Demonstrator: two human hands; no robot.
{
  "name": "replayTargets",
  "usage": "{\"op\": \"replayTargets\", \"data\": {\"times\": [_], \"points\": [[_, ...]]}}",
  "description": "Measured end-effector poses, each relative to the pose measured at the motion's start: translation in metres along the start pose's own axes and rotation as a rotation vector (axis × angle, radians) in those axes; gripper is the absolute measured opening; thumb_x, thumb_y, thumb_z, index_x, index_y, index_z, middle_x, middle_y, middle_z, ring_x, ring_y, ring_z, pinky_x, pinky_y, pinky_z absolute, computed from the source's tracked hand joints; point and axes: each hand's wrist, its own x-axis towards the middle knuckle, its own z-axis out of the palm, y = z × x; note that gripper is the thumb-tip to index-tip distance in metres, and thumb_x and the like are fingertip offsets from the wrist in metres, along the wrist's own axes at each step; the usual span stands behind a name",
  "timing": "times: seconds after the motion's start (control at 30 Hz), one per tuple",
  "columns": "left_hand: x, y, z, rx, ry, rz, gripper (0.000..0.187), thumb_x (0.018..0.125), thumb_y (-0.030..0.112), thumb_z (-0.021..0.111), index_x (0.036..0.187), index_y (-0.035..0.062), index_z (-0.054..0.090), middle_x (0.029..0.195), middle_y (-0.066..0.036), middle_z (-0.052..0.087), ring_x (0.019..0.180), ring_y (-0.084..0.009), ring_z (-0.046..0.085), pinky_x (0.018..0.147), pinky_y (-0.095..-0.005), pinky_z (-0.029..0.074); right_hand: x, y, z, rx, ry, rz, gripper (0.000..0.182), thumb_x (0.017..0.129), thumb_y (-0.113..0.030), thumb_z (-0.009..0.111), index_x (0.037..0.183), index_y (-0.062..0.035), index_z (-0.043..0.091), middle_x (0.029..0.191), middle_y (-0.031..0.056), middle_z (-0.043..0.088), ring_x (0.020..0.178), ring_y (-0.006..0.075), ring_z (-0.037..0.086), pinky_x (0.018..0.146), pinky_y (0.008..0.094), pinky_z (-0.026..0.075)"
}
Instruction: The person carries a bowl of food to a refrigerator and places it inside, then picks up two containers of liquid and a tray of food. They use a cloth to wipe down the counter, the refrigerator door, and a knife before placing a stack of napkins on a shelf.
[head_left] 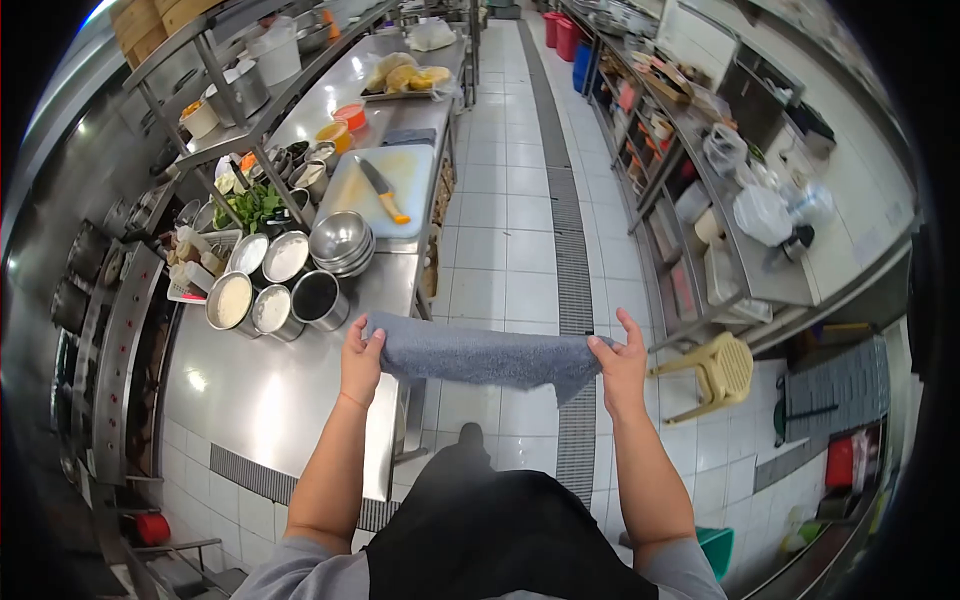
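A grey-blue cloth (pixel 480 354) is stretched out between my two hands, above the tiled floor beside the steel table. My left hand (pixel 361 360) pinches its left end near the table's edge. At its right end my right hand (pixel 622 362) grips the other corner between thumb and fingers, with one finger raised. The cloth looks folded lengthwise, and a loose corner hangs down on the right.
The steel table (pixel 285 400) on the left bears metal containers, stacked bowls (pixel 343 242) and a white cutting board (pixel 378 190) with a knife (pixel 382 190). A yellow stool (pixel 722 372) stands right of my right hand. Shelving (pixel 690 180) lines the right side.
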Motion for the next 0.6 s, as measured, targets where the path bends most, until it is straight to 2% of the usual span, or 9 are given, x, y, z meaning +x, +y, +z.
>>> {"op": "replayTargets", "data": {"times": [0.07,0.2,0.23,0.33,0.37,0.4,0.47,0.5,0.6], "points": [[0.019,0.020,0.002,0.027,-0.001,0.036,0.042,0.100,0.008,0.067,0.140,0.0007,0.057,0.112,-0.003,0.070,0.094,-0.0102,0.063,0.086,-0.0275,0.053,0.045,0.004,0.009,-0.070,-0.085,0.008,0.037,0.093,0.001,0.072,0.129,0.0042,0.065,0.096,0.0090,0.074,0.083,0.0146,0.070,0.079,0.0283,0.055],[0.082,0.031,-0.001,0.215,-0.305,0.038,0.037,0.096,0.006,0.073,0.133,0.0026,0.066,0.101,-0.002,0.069,0.090,-0.0079,0.062,0.083,-0.0247,0.052,0.102,-0.022,0.029,-0.168,-0.227,0.011,0.042,0.092,0.001,0.073,0.133,0.0040,0.066,0.099,0.0103,0.075,0.083,0.0145,0.070,0.078,0.0288,0.056],[0.087,0.049,0.009,0.259,-0.381,0.014,0.038,0.090,0.003,0.077,0.127,0.0019,0.069,0.104,-0.004,0.071,0.091,-0.0114,0.064,0.085,-0.0272,0.054,0.111,-0.026,0.030,-0.269,-0.233,-0.018,0.041,0.091,0.001,0.074,0.131,0.0034,0.067,0.100,0.0110,0.076,0.085,0.0151,0.071,0.078,0.0291,0.056],[0.113,0.062,0.023,0.601,-0.498,0.138,0.042,0.088,0.005,0.079,0.129,0.0031,0.068,0.110,-0.001,0.070,0.091,-0.0107,0.063,0.086,-0.0282,0.054,0.149,-0.036,0.031,-0.585,-0.239,-0.168,0.037,0.089,-0.002,0.075,0.126,0.0010,0.071,0.102,0.0131,0.077,0.088,0.0181,0.072,0.080,0.0312,0.057],[0.114,0.074,0.033,0.760,-0.484,0.225,0.040,0.087,0.006,0.079,0.126,0.0072,0.071,0.109,-0.007,0.071,0.094,-0.0207,0.069,0.088,-0.0339,0.055,0.160,-0.032,0.029,-0.705,-0.229,-0.248,0.037,0.089,-0.003,0.075,0.125,-0.0003,0.071,0.104,0.0141,0.078,0.088,0.0200,0.073,0.080,0.0326,0.057],[0.120,0.075,0.037,0.866,-0.511,0.261,0.038,0.087,0.007,0.078,0.125,0.0077,0.072,0.108,-0.010,0.071,0.095,-0.0249,0.069,0.088,-0.0361,0.056,0.174,-0.028,0.027,-0.824,-0.221,-0.330,0.036,0.089,-0.004,0.075,0.124,-0.0017,0.072,0.105,0.0150,0.078,0.088,0.0219,0.074,0.081,0.0341,0.058],[0.129,0.074,0.044,1.080,-0.552,0.324,0.035,0.088,0.010,0.078,0.123,0.0087,0.074,0.107,-0.014,0.070,0.098,-0.0332,0.069,0.089,-0.0403,0.056,0.205,-0.021,0.021,-0.852,-0.244,-0.287,0.033,0.089,-0.009,0.076,0.122,-0.0030,0.073,0.105,0.0166,0.078,0.087,0.0266,0.074,0.081,0.0366,0.058],[0.129,0.075,0.050,1.144,-0.570,0.311,0.028,0.090,0.017,0.076,0.117,0.0096,0.076,0.103,-0.016,0.068,0.098,-0.0387,0.067,0.088,-0.0446,0.056,0.222,-0.017,0.018,-0.866,-0.263,-0.267,0.032,0.089,-0.011,0.076,0.120,-0.0037,0.074,0.105,0.0175,0.077,0.087,0.0290,0.074,0.081,0.0379,0.058],[0.129,0.075,0.071,1.315,-0.658,0.355,0.022,0.090,0.022,0.076,0.109,0.0103,0.078,0.102,-0.014,0.068,0.096,-0.0373,0.067,0.087,-0.0457,0.055,0.280,-0.010,0.016,-0.936,-0.305,-0.290,0.026,0.090,-0.015,0.075,0.113,-0.0021,0.074,0.104,0.0186,0.076,0.090,0.0315,0.073,0.083,0.0381,0.057]]}}
